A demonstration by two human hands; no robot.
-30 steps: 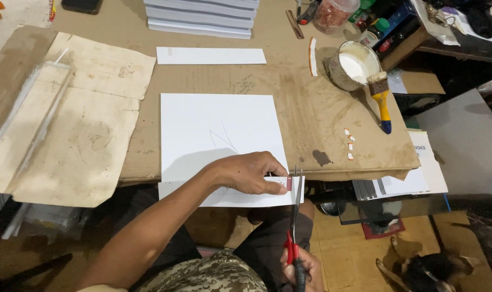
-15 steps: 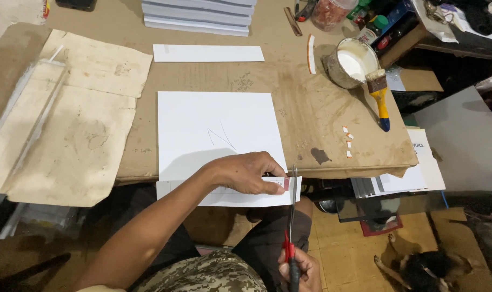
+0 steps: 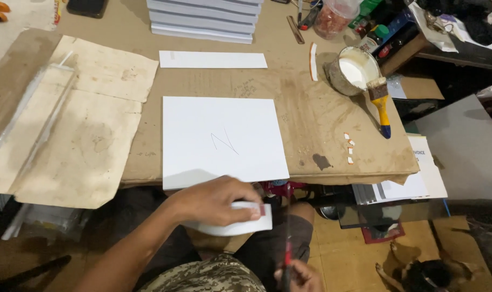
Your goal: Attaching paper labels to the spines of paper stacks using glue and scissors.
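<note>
My left hand [image 3: 216,201] grips a curled white paper strip [image 3: 240,223], holding it off the near table edge over my lap. Low in the picture, my right hand [image 3: 300,276] holds red-handled scissors [image 3: 287,254], which are blurred; the blades point up towards the strip's right end. A white square sheet [image 3: 224,139] with a faint pencil mark lies flat on the table just beyond my left hand.
A long white strip [image 3: 212,59] lies in front of a stack of white boards [image 3: 205,19]. A glue pot [image 3: 354,70] and yellow-handled brush [image 3: 380,105] sit at right, with small paper scraps [image 3: 348,147] nearby. Brown paper sheets [image 3: 78,124] cover the left.
My left hand pulled back off the square sheet towards my body and now holds a separate curled strip. The scissors dropped lower and blurred.
</note>
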